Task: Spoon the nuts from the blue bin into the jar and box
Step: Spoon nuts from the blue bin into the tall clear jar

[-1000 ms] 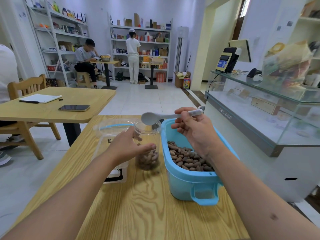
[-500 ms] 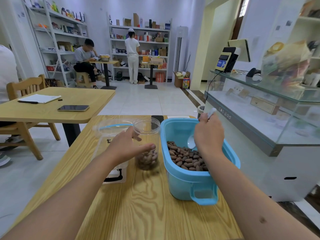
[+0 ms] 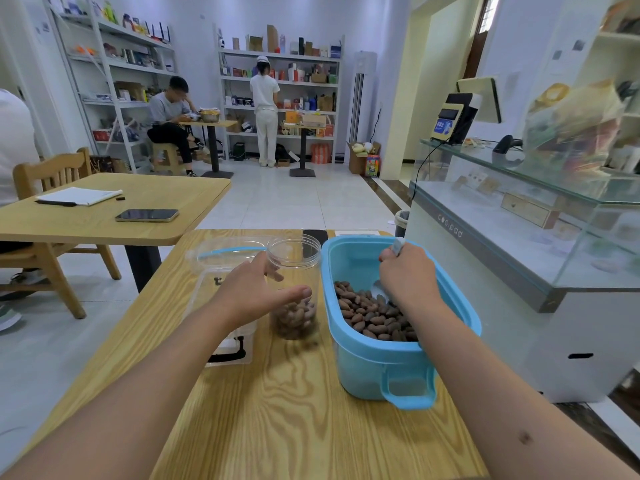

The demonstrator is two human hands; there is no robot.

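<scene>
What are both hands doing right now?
Left hand: holding the jar.
Right hand: holding the spoon, down in the blue bin.

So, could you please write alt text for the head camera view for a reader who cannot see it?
A person's right hand dips a spoon into brown nuts in a blue bin, while the left hand grips a clear jar partly filled with nuts. A clear box sits left of the jar on a wooden table.
</scene>
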